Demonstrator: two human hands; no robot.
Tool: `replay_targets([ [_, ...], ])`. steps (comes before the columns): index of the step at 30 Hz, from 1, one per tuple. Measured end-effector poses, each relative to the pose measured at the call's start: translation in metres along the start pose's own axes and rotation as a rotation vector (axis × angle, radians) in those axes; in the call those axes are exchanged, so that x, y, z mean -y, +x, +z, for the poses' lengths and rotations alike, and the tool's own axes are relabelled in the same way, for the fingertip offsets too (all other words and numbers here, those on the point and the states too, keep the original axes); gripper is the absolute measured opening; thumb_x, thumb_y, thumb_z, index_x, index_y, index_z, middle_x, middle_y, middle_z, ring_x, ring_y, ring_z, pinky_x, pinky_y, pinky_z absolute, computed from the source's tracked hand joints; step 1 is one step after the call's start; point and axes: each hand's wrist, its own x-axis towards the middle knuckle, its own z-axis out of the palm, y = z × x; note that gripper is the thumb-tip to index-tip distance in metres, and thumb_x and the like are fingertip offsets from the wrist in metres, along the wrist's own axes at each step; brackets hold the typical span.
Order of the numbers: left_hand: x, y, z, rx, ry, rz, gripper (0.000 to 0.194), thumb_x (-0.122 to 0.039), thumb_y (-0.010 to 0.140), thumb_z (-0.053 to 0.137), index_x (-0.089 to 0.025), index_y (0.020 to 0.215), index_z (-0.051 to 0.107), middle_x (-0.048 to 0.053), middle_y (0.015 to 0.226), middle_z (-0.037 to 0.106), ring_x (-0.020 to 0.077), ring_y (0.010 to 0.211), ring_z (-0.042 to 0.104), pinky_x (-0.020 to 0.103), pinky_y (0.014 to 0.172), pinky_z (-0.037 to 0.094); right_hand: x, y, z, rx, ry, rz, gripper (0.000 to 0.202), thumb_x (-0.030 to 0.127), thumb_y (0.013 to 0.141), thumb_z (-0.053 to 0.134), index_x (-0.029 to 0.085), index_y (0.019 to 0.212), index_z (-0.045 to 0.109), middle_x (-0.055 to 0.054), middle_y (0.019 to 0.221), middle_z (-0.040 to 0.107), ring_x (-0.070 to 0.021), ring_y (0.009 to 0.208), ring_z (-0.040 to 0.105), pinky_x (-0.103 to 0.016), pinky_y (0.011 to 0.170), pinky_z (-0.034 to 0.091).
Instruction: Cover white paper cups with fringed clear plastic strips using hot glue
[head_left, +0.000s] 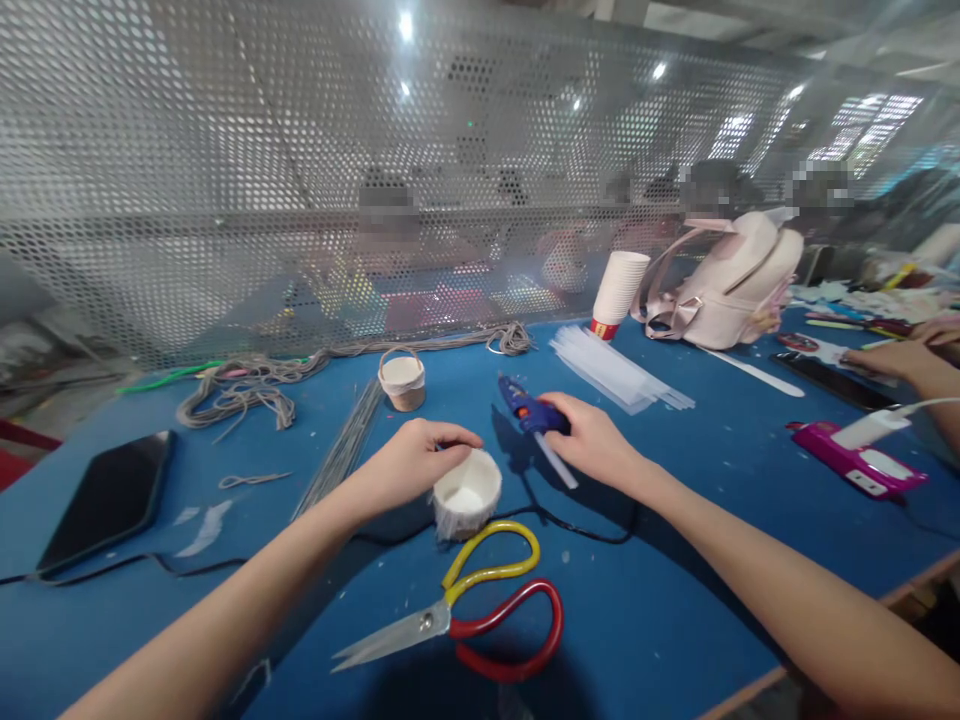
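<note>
Blue glue gun (519,402), beyond and right of the white cup (459,522): your right fingers (559,403) wrap it; your left fingers (454,434) pinch the cup's rim.

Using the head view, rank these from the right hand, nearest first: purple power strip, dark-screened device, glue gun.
1. Glue gun: held in the right hand.
2. Purple power strip: on the right.
3. Dark-screened device: far left.

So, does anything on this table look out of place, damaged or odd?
Two things: the cup at the left hand has ragged fibres fringing its outside, unlike the neater basket behind; loose white scraps lie near the phone, like litter.
</note>
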Motion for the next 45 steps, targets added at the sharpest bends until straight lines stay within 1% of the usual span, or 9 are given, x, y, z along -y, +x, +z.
replay_targets([
  [4,0.002,-0.013,-0.001,-0.130,-0.011,-0.126,0.029,-0.032,0.072,0.053,-0.016,0.086,0.071,0.005,0.087,0.072,0.0211,0.077,0.061,0.029,0.068,0.045,0.015,-0.018,-0.015,-0.141,0.440,0.024,0.022,0.029,0.084,0.046,0.019,0.103,0.050,-0.002,0.083,0.061,-0.0156,0.066,0.056,-0.028,0.062,0.045],
  [7,0.004,-0.020,-0.003,-0.147,-0.096,-0.222,0.031,-0.035,0.070,0.053,-0.015,0.087,0.070,0.003,0.077,0.068,0.0170,0.066,0.055,0.025,0.056,0.041,0.032,-0.035,-0.020,-0.112,0.470,-0.180,0.025,0.022,0.081,0.048,0.019,0.106,0.048,-0.004,0.087,0.060,-0.0148,0.068,0.055,-0.026,0.062,0.045],
  [10,0.007,-0.025,-0.003,-0.126,-0.266,-0.303,0.033,-0.038,0.068,0.057,-0.015,0.088,0.069,-0.001,0.065,0.061,0.0124,0.055,0.046,0.022,0.049,0.035,0.046,-0.045,-0.021,-0.037,0.386,-0.447,0.025,0.017,0.080,0.049,0.018,0.105,0.049,-0.007,0.092,0.061,-0.0149,0.073,0.055,-0.026,0.066,0.044],
  [12,0.009,-0.027,-0.002,-0.125,-0.363,-0.347,0.035,-0.039,0.068,0.059,-0.014,0.090,0.069,-0.002,0.062,0.058,0.0105,0.052,0.042,0.021,0.047,0.033,0.052,-0.047,-0.021,0.035,0.280,-0.519,0.018,0.017,0.084,0.045,0.016,0.101,0.052,-0.007,0.089,0.062,-0.0153,0.073,0.055,-0.026,0.065,0.043],
  [15,0.010,-0.028,-0.002,-0.127,-0.424,-0.373,0.036,-0.040,0.068,0.061,-0.014,0.092,0.069,-0.002,0.064,0.058,0.0095,0.052,0.041,0.021,0.048,0.032,0.059,-0.046,-0.025,0.140,0.077,-0.506,0.017,0.019,0.088,0.040,0.015,0.094,0.055,-0.007,0.083,0.061,-0.0154,0.068,0.054,-0.026,0.060,0.038],
  [20,0.008,-0.029,-0.001,-0.127,-0.439,-0.388,0.037,-0.040,0.068,0.060,-0.014,0.092,0.068,-0.002,0.064,0.058,0.0095,0.051,0.041,0.022,0.049,0.033,0.069,-0.042,-0.036,0.260,-0.164,-0.431,0.011,0.018,0.083,0.046,0.017,0.089,0.055,-0.004,0.083,0.061,-0.0137,0.062,0.052,-0.026,0.053,0.028],
  [24,0.005,-0.030,0.000,-0.124,-0.424,-0.353,0.036,-0.040,0.068,0.059,-0.014,0.090,0.069,-0.004,0.056,0.054,0.0099,0.049,0.039,0.022,0.047,0.030,0.075,-0.035,-0.046,0.306,-0.257,-0.459,0.007,0.016,0.080,0.047,0.017,0.083,0.054,-0.003,0.082,0.061,-0.0130,0.062,0.051,-0.027,0.051,0.022],
  [32,0.003,-0.034,0.001,-0.149,-0.360,-0.312,0.031,-0.041,0.072,0.057,-0.018,0.091,0.069,-0.001,0.072,0.062,0.0117,0.058,0.044,0.022,0.053,0.033,0.082,-0.025,-0.059,0.299,-0.443,-0.568,0.006,0.016,0.075,0.051,0.016,0.080,0.055,-0.003,0.073,0.060,-0.0129,0.052,0.050,-0.029,0.047,0.012],
  [45,-0.001,-0.038,0.004,-0.134,-0.351,-0.273,0.030,-0.043,0.075,0.055,-0.019,0.089,0.068,-0.001,0.075,0.065,0.0147,0.066,0.052,0.023,0.060,0.037,0.080,-0.015,-0.060,0.222,-0.543,-0.768,0.010,0.011,0.082,0.045,0.017,0.078,0.053,-0.002,0.067,0.058,-0.0127,0.048,0.046,-0.029,0.049,0.015],
])
